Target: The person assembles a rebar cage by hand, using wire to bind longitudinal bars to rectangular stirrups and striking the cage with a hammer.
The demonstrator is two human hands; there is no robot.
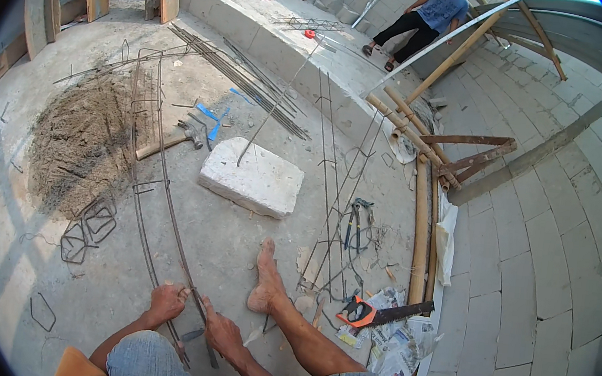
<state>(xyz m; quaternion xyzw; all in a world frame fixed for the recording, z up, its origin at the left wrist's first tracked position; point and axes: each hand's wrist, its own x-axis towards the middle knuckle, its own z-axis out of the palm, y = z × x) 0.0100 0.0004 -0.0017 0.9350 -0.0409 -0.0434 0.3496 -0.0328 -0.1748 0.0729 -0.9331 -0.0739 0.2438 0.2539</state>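
Steadying the steel rebar cage (pixel 164 161), which runs from seven o'clock up to ten, likely works best with even pressure: left hand (pixel 169 301) and right hand (pixel 223 334) meet its near end close together (how tightly they close, I cannot tell). Square each stirrup (pixel 151 184); mind the bare foot (pixel 268 282) at six o'clock.

Left hand (pixel 168 301) and right hand (pixel 223 334) touch 1 steel-bar frame (pixel 167 183) (1 hammer (pixel 161 146) lies beyond).
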